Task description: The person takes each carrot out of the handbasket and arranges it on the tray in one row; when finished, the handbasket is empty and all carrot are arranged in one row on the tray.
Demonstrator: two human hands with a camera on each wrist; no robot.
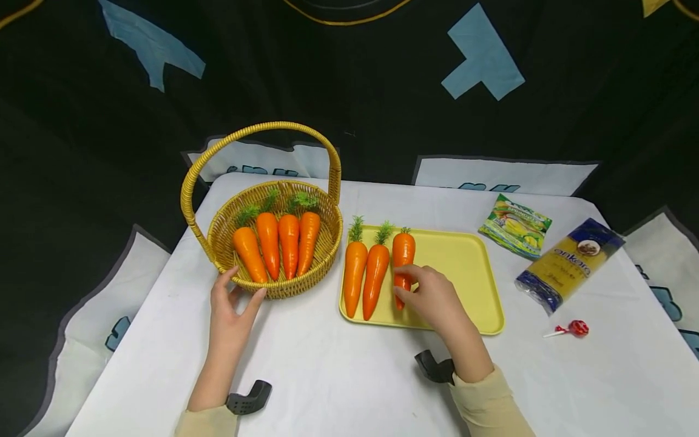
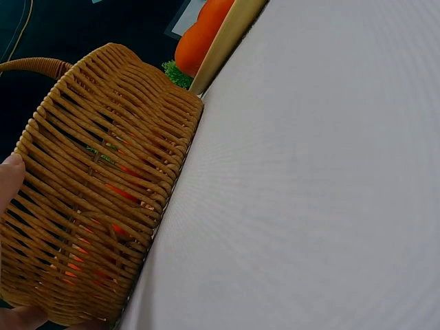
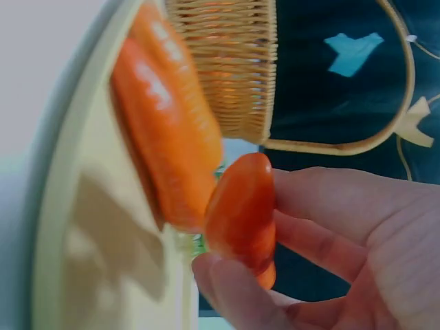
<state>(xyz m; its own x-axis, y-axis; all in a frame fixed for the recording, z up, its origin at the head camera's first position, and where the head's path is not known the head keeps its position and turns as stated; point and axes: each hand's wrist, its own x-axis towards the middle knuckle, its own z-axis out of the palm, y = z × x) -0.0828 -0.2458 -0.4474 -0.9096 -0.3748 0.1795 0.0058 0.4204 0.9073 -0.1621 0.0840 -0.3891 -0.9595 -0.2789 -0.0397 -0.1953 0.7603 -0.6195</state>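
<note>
From six o'clock above the white table (image 1: 338, 376), the head view looks forward and down, far enough off to take in the basket (image 1: 300, 288) at nine o'clock, the yellow tray (image 1: 464, 267) at four and the dark backdrop (image 1: 338, 91) at twelve. The left wrist view, low and close, faces forward at the basket's side, its upright rolled to nine o'clock. The right, rolled to three, looks forward past a very near carrot (image 3: 240, 206); all three views share the basket, there at twelve.

The blue-ended packet (image 1: 569, 265) reads "ankara"; the green sachet (image 1: 516, 226) shows blurred lettering.
</note>
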